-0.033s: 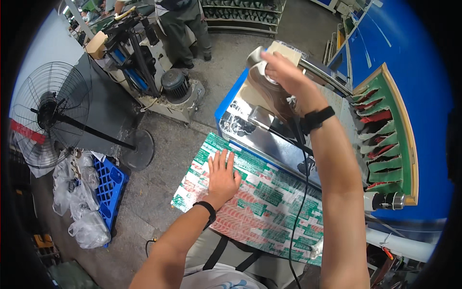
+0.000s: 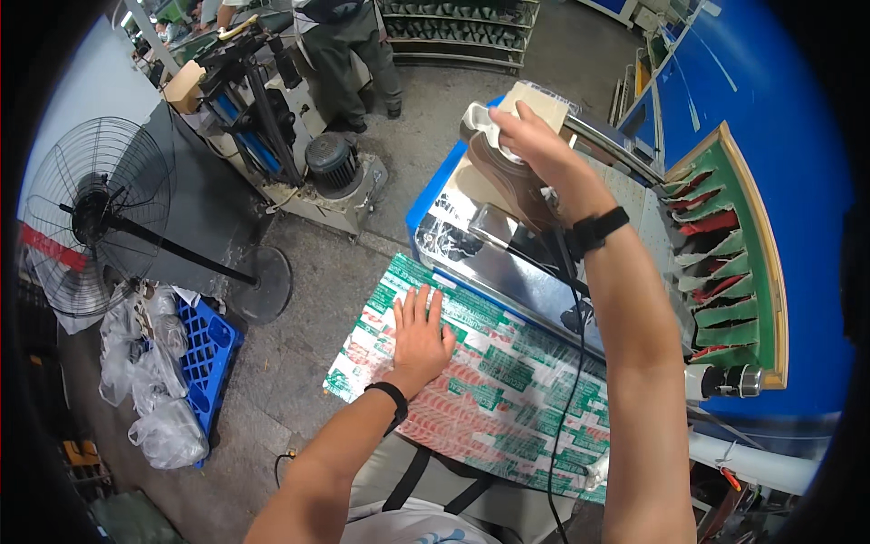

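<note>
My left hand (image 2: 421, 340) lies flat, fingers stretched, on a board (image 2: 507, 399) covered in green, white and red printed tape. My right hand (image 2: 544, 154) reaches over the metal machine top (image 2: 444, 240), its fingers curled round the white-rimmed end of a brown shoe-shaped piece (image 2: 498, 172). Two rounded white openings show at that end; the piece's near part runs under my wrist and is partly hidden. A black cable (image 2: 566, 399) hangs down beside my right forearm. Close to the brown piece lies a small shiny metal block (image 2: 489, 222).
On the right, a wood-framed green rack (image 2: 752, 254) holds red and dark flaps. A standing fan (image 2: 95, 195) and a blue plastic crate (image 2: 208, 363) with clear bags are on the left. A motor machine (image 2: 331, 168) stands ahead, with a person (image 2: 344, 54) behind it.
My right hand and the white-rimmed end of the brown piece have shifted slightly toward me. My left hand stays in the same place on the board.
</note>
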The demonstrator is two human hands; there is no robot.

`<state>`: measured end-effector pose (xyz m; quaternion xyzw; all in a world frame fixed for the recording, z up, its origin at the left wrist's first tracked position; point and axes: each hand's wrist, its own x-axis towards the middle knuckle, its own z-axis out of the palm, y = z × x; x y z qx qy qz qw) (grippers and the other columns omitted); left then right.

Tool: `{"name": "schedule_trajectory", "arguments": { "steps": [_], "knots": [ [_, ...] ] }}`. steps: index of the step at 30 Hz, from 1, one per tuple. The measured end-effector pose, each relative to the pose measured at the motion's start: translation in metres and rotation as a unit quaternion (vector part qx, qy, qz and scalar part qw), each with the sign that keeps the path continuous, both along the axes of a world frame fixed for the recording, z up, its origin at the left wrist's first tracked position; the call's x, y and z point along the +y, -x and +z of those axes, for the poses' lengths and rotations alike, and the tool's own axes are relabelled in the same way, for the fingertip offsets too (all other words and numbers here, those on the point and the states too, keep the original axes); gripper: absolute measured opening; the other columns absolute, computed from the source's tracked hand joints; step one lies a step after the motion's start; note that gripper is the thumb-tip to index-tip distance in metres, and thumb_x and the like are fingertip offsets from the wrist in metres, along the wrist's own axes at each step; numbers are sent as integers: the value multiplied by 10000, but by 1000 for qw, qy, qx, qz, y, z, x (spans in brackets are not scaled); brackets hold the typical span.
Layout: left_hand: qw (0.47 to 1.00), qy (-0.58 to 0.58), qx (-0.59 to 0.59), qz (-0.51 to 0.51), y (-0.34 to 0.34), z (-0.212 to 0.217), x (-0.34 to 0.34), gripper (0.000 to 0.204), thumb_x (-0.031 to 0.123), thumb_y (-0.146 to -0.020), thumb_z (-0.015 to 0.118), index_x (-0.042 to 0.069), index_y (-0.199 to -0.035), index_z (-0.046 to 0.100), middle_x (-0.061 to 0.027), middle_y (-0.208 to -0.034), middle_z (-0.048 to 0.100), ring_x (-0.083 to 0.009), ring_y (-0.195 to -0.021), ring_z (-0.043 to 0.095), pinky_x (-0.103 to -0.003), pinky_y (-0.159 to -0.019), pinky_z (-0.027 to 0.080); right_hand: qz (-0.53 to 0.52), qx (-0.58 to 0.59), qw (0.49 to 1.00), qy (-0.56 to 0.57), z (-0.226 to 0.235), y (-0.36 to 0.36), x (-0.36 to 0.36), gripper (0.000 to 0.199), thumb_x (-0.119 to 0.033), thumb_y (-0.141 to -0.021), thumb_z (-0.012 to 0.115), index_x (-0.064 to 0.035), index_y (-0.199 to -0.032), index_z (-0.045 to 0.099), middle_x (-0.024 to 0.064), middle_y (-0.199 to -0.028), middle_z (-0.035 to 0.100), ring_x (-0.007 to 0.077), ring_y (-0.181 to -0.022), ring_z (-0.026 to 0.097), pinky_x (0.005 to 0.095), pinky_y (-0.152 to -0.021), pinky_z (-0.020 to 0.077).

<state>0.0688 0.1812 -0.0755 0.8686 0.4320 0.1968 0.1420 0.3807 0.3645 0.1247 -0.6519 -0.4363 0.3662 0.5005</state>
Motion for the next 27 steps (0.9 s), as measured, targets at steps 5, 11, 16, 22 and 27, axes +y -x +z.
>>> {"name": "schedule_trajectory", "arguments": {
  "steps": [5,11,16,22,27],
  "knots": [
    [1000,5,2,5,8,5,2,677,226,-977,629,-27,-1588,484,-287,-1675,410,-517,-1588,316,-716,-1307,214,47,-138,988,-52,-10,2,-44,871,-394,-985,784,34,-1651,422,316,-1497,591,429,-1414,580,463,-1215,451],
    [999,10,44,15,9,-2,-1,695,270,-1005,595,-28,-1618,463,-291,-1706,382,-506,-1605,304,-702,-1320,203,-35,-517,853,-60,-80,-14,-129,1008,-155,-837,892,-102,-1711,391,331,-1624,446,505,-1468,481,583,-1225,411],
    [999,12,35,1,6,-2,-6,696,301,-1027,566,-24,-1631,448,-288,-1716,364,-505,-1616,281,-682,-1338,179,-48,-457,888,-14,-90,-15,-142,1019,-128,-871,885,-115,-1738,349,315,-1637,456,501,-1489,488,560,-1233,423],
    [999,17,31,0,6,4,-5,679,287,-1030,572,-25,-1621,451,-284,-1692,380,-494,-1617,275,-679,-1340,167,-100,-362,924,-73,-54,-7,-169,866,-95,-951,813,-55,-1707,392,279,-1663,466,449,-1511,505,510,-1256,418],
    [999,12,45,20,18,-4,0,690,303,-1035,566,-20,-1632,438,-274,-1714,359,-482,-1624,268,-663,-1355,137,-170,-390,903,-57,-81,14,-300,523,-132,-1021,719,2,-1515,611,244,-1623,528,427,-1512,498,491,-1265,389]
  ]
}}
